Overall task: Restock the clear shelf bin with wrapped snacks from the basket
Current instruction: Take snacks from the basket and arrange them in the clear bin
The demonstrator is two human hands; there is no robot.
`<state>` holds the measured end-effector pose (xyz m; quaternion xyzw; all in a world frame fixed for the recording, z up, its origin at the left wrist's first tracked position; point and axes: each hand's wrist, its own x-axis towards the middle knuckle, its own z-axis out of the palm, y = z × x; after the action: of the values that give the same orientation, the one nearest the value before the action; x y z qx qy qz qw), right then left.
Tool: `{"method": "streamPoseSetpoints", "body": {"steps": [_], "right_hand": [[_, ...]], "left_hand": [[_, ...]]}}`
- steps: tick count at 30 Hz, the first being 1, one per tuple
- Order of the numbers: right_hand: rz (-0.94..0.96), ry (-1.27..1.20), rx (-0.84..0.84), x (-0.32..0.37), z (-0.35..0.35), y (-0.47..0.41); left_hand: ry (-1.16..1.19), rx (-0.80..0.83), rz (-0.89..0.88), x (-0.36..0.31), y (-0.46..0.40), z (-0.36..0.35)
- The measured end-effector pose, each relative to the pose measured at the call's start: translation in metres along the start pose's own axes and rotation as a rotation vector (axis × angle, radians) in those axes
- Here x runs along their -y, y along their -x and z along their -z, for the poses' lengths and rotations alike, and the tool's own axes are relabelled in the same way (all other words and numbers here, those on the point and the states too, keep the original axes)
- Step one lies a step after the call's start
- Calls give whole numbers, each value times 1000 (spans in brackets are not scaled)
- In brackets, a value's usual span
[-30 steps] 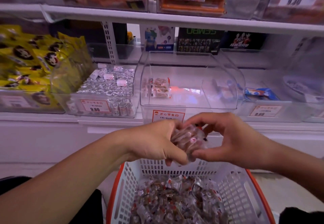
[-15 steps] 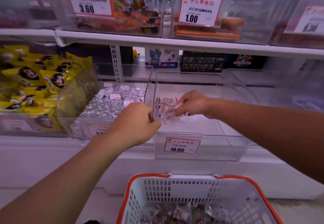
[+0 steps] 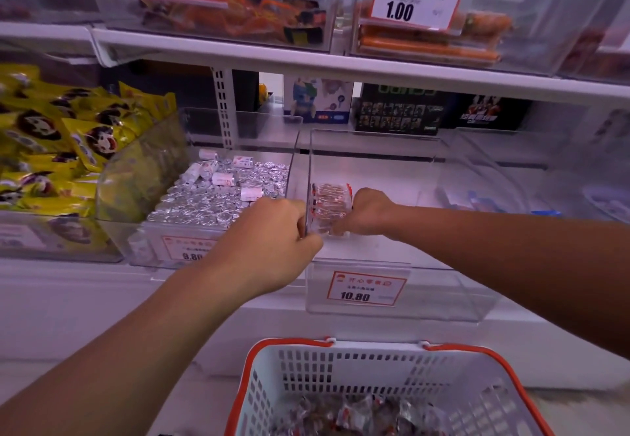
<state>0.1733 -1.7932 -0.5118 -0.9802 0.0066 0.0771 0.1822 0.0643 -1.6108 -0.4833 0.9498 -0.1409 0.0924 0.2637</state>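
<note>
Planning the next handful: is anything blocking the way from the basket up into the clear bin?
Nothing visible does. The clear bin is open at the top, mostly bare beyond the snacks at its left wall, which both hands are at. The basket sits directly below.

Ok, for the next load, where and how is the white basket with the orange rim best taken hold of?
Grip the orange rim of the white basket from above, ideally at opposite sides: it forms a raised lip around the open top, and the perforated walls below it slope and give less purchase.
</note>
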Motion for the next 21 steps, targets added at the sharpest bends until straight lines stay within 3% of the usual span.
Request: {"method": "streamPoseSetpoints", "body": {"steps": [4, 7, 18, 21], "right_hand": [[-40, -132, -13, 9, -2, -3], [-39, -76, -58, 13, -6, 0], [23, 23, 49, 16, 5, 1], [87, 143, -22, 20, 20, 13]], "left_hand": [[13, -1, 9, -1, 0, 0], [23, 4, 12, -1, 1, 0], [-15, -8, 12, -1, 4, 3], [-68, -43, -4, -3, 7, 5]]}}
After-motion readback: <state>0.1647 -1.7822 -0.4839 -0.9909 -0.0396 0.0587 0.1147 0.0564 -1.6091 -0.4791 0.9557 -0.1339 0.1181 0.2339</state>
